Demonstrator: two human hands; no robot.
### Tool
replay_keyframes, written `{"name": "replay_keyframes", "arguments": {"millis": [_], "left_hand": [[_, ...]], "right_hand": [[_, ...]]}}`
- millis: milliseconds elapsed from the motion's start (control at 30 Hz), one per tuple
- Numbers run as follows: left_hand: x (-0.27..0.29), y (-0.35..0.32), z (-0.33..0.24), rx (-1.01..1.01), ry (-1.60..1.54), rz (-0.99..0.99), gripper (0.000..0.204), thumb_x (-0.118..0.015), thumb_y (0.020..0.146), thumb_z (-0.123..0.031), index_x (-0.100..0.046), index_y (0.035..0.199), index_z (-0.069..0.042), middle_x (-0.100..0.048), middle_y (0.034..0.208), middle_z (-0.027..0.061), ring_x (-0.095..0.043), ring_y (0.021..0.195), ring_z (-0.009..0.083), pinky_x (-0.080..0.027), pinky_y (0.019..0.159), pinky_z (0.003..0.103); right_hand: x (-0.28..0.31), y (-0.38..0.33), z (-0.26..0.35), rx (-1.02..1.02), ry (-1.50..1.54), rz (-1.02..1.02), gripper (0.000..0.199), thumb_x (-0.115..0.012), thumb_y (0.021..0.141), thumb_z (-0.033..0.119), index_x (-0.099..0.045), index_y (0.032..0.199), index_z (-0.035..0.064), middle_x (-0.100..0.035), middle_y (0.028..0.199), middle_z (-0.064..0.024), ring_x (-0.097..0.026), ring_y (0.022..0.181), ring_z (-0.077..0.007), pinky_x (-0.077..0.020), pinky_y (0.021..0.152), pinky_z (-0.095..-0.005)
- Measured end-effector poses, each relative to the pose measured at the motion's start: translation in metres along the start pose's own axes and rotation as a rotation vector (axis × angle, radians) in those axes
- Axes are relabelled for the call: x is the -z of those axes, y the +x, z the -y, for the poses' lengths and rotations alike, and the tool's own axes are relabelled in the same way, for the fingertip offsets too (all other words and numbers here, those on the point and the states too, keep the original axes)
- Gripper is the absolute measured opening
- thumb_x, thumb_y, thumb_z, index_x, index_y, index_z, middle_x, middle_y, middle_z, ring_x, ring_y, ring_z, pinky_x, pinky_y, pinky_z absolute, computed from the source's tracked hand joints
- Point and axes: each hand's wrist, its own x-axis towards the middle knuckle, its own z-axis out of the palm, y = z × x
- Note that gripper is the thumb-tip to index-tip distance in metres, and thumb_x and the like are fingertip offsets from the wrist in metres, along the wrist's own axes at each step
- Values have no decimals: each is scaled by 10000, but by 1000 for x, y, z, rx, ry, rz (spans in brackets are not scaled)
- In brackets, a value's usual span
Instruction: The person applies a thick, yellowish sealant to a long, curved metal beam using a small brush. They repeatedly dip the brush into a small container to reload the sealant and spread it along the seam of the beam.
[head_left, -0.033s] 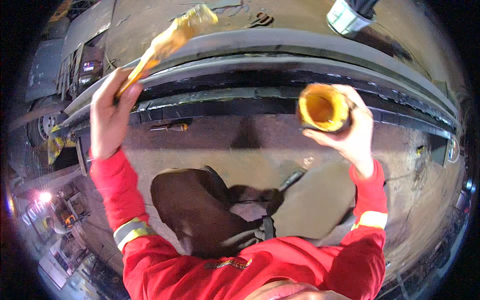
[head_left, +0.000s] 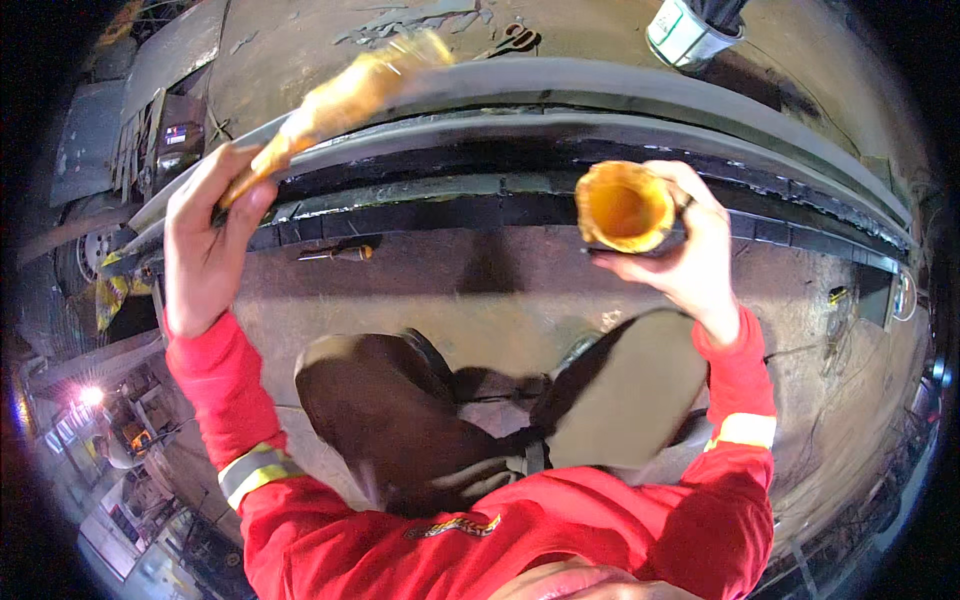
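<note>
My left hand (head_left: 205, 230) grips the handle of a brush (head_left: 340, 100), its fingers closed round the lower end. Yellowish, glue-like stuff coats the brush, and its bristle end is blurred, pointing up and right above the long strips. On the right, my right hand (head_left: 685, 240) is wrapped round a small round pot (head_left: 628, 207), open at the top. The same yellow stuff smears its rim and inner wall; how much it holds I cannot tell. Both hands are above long dark strips (head_left: 540, 155) with grey edges, which run across in front of me.
A screwdriver (head_left: 338, 254) lies on the floor before the strips. Beyond them are scissors (head_left: 518, 38), scattered dark scraps (head_left: 425, 16) and a white bucket (head_left: 690, 38) holding dark pieces. A wheel (head_left: 95, 255) stands at the left. My bent knees (head_left: 625, 390) are close below.
The pot in my right hand has shifted slightly left and up. My left hand has moved a little left and down, while the brush's bristle end has swung slightly right.
</note>
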Motion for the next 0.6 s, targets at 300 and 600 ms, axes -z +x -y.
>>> {"name": "replay_keyframes", "arguments": {"millis": [300,600], "left_hand": [[48,65,-154,-163,181,516,240,-703,864,-112,-626,1066,-9,-650,847,144,-628,711,336,-496,667,385],[-10,88,-156,-384,326,443,169,-679,898,-165,-623,990,-34,-640,819,138,-643,751,347,-506,667,423]], "right_hand": [[8,29,2,220,112,32,575,-951,582,194,-705,1071,18,-640,1042,-102,-664,933,-277,-546,836,-351],[11,34,-9,272,-72,38,666,-942,550,190,-691,1150,52,-626,1089,-106,-629,981,-306,-517,881,-395]]}}
